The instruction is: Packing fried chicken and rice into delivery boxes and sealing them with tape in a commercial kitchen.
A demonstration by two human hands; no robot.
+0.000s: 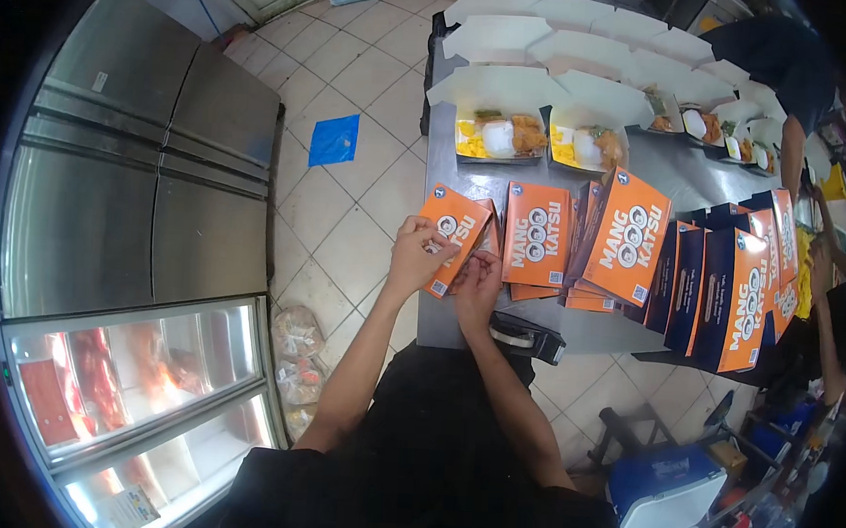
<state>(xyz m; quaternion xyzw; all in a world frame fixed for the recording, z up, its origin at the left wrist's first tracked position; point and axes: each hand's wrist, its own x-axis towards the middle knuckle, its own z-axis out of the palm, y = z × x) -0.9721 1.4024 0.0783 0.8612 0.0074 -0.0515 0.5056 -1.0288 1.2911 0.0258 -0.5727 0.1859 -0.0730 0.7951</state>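
Observation:
My left hand (423, 253) lies on an orange printed meal box (456, 226) at the near left of the steel table, its fingers bent over the box's face. Right beside it, my right hand (477, 284) touches that box's near right edge with curled fingers. Stacks of closed orange and dark-blue boxes (536, 230) stand to the right. A black tape dispenser (529, 338) rests at the table's near edge, by my right wrist. Behind the stacks are open boxes with rice, fried pieces and yellow food (499, 138), their white lids raised.
The steel table's left edge (438, 165) borders a tiled floor. A steel refrigerator (101, 179) with glass lower doors stands at left. Filled plastic bags (298, 358) lie beside it. Co-workers' arms (792, 156) reach in at right. A blue and white cooler (668, 487) sits below.

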